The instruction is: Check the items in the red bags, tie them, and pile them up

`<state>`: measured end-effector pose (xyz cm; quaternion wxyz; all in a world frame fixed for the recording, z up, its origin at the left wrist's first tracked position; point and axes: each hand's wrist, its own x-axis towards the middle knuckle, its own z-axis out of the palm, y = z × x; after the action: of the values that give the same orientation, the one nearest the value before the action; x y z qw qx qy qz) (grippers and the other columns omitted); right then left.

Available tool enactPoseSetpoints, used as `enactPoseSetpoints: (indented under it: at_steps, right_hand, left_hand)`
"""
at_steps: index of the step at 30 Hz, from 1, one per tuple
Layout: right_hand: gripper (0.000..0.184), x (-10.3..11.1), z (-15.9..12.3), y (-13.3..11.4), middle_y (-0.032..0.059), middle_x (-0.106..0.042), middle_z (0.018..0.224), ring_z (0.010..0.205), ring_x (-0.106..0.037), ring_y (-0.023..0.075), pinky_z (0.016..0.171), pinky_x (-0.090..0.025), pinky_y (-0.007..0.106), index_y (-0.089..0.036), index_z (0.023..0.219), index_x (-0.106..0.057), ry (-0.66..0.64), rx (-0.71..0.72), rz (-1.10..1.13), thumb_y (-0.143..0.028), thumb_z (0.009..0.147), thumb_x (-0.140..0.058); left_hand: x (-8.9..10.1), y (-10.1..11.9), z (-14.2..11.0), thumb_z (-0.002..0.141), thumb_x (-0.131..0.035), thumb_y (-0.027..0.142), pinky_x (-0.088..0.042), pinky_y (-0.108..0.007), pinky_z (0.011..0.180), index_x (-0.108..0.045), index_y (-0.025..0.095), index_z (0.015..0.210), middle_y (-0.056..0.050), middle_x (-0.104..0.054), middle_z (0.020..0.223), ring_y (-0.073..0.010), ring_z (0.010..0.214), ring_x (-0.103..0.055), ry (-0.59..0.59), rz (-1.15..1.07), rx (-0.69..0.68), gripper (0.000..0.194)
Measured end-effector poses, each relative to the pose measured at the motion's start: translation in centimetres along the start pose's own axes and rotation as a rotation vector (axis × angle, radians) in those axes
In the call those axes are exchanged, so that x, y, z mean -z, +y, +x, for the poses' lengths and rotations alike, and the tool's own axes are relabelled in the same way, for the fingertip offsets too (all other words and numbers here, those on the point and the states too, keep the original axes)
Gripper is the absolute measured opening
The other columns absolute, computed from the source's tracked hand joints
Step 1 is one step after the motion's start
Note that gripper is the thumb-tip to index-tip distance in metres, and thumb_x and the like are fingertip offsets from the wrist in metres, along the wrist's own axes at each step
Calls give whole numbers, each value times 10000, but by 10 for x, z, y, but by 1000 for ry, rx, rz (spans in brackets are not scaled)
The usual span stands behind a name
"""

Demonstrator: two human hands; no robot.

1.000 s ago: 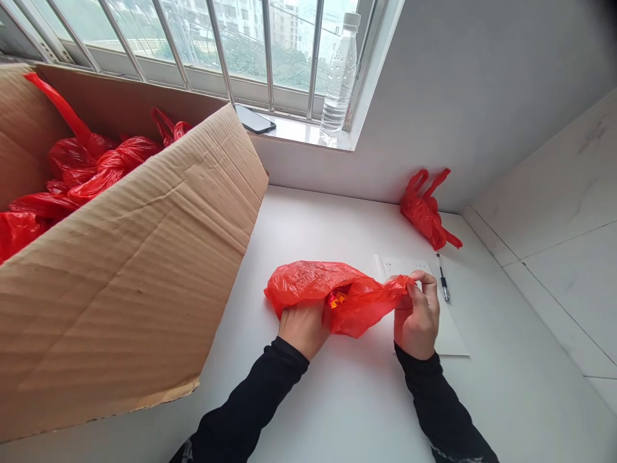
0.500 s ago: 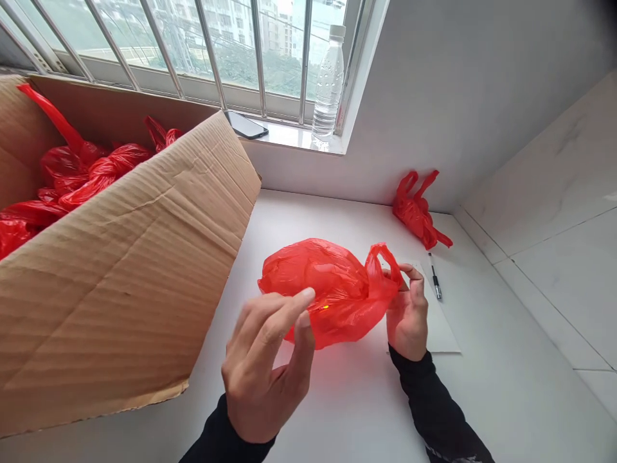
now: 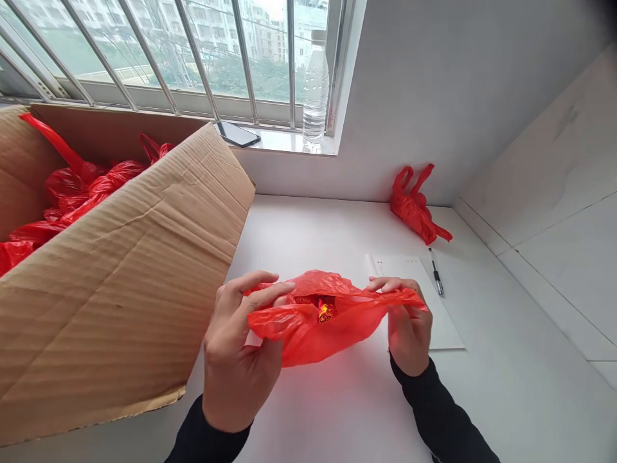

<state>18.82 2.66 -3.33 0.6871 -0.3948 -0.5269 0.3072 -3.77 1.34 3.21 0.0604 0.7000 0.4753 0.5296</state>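
A red plastic bag [image 3: 328,344] is stretched between my hands above the white table, its mouth parted. Inside shows a small red and gold wrapped item [image 3: 326,309]; the rest of the contents is hidden by the plastic. My left hand [image 3: 241,350] grips the bag's left side, thumb below and fingers over the edge. On the other side, my right hand [image 3: 409,328] pinches the bag's right end, with a bit of plastic sticking out past the fingers.
A cardboard box [image 3: 144,276] holding several red bags [image 3: 96,186] fills the left. Near the wall lies another red bag [image 3: 413,206]. Paper [image 3: 446,328] and a pen [image 3: 436,273] rest on the table [image 3: 328,418]. The windowsill bears a phone [image 3: 237,134] and a water bottle [image 3: 315,90].
My left hand, free before, has taken hold of the bag's left side. The bag's mouth has opened, showing the wrapped item, and my right hand has turned over its end.
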Motion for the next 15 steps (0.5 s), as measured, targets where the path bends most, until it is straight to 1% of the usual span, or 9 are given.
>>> enactPoseSetpoints:
  at_steps: [2,4,6,8,9,11,13,15]
  right_hand:
    - [104,0,1,-4,30,-722,964,1000,-656,229,1047,-421,517,-264,968,-616,-2,-49,156,-343,947,-552]
    - [144,2,3,-10,39,-741,1004,1073,-647,245,1063,-403,537,-273,977,-590,-44,-113,273,-393,978,-511]
    - [194,4,4,-15,49,-744,1047,1145,-623,266,1057,-400,548,-279,982,-566,-98,-152,350,-451,995,-478]
    - [220,7,5,-19,53,-738,1069,1151,-616,264,1067,-386,548,-281,988,-550,-148,-150,390,-479,1003,-454]
    - [223,8,6,-20,45,-736,1033,1094,-633,247,1075,-378,542,-283,995,-544,-173,-145,407,-478,1009,-437]
    - [211,10,7,-22,4,-706,855,867,-640,198,1062,-383,513,-287,1007,-532,-227,-135,438,-458,1018,-410]
    - [185,9,8,-23,-49,-591,659,647,-535,160,1000,-413,478,-294,1013,-521,-274,-135,465,-437,1016,-403]
    - [169,7,7,-24,-77,-462,565,551,-410,147,915,-435,447,-302,1010,-511,-302,-149,481,-423,1012,-394]
  left_hand:
    - [6,6,1,938,-593,229,-518,-370,899,-717,270,1098,-47,-651,1120,-213,1062,-615,-23,-122,79,207]
    - [10,11,2,952,-589,247,-526,-320,876,-730,278,1082,-34,-675,1097,-194,1048,-626,-31,-210,119,194]
    - [12,15,3,956,-594,249,-530,-304,884,-737,275,1075,-37,-694,1072,-196,1052,-631,-28,-270,139,187]
    - [13,18,3,964,-587,254,-540,-314,898,-744,276,1062,-43,-706,1037,-208,1054,-636,-20,-335,166,186]
    - [14,19,3,972,-576,264,-548,-323,900,-752,279,1026,-45,-709,1019,-214,1049,-643,-23,-370,198,185]
    - [14,19,5,986,-552,319,-564,-352,913,-758,271,898,-55,-713,979,-231,1042,-659,-61,-455,277,229]
    - [12,17,8,993,-524,370,-565,-418,948,-717,248,754,-72,-715,910,-255,1021,-671,-123,-560,321,331]
    - [8,12,12,996,-506,368,-558,-486,967,-668,247,701,-73,-713,823,-265,962,-684,-195,-669,287,358]
